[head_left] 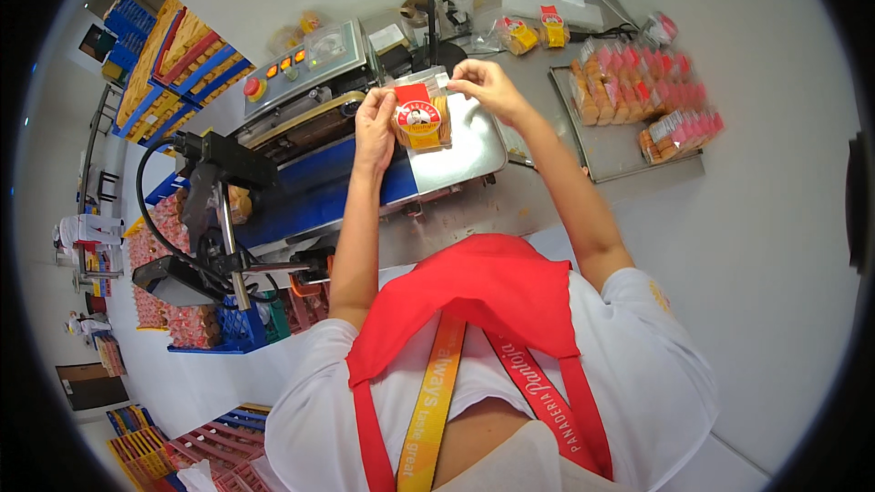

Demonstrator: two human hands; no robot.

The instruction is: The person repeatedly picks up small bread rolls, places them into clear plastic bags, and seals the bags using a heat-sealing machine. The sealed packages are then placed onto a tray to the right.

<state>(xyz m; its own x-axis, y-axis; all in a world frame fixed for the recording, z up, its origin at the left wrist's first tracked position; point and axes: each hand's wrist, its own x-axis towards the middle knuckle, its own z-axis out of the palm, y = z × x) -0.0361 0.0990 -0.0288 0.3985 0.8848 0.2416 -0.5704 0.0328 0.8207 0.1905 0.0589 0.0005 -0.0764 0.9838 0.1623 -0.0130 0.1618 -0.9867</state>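
Over the metal end of a sealing machine's conveyor I hold up a clear pack of round golden cookies with a red and yellow label. My left hand grips its left edge, thumb on the near side. At the pack's upper right, the fingertips of my right hand pinch the clear plastic near a small white patch; whether that patch is a sticker I cannot tell. Below the pack lies the bare metal plate, and the blue conveyor belt runs off to the left.
A control box with lit displays and a red button stands behind the belt. On the right, a metal tray carries several bagged baked goods. Two similar packs lie at the back. A black device on an arm juts in at left, near stacked crates.
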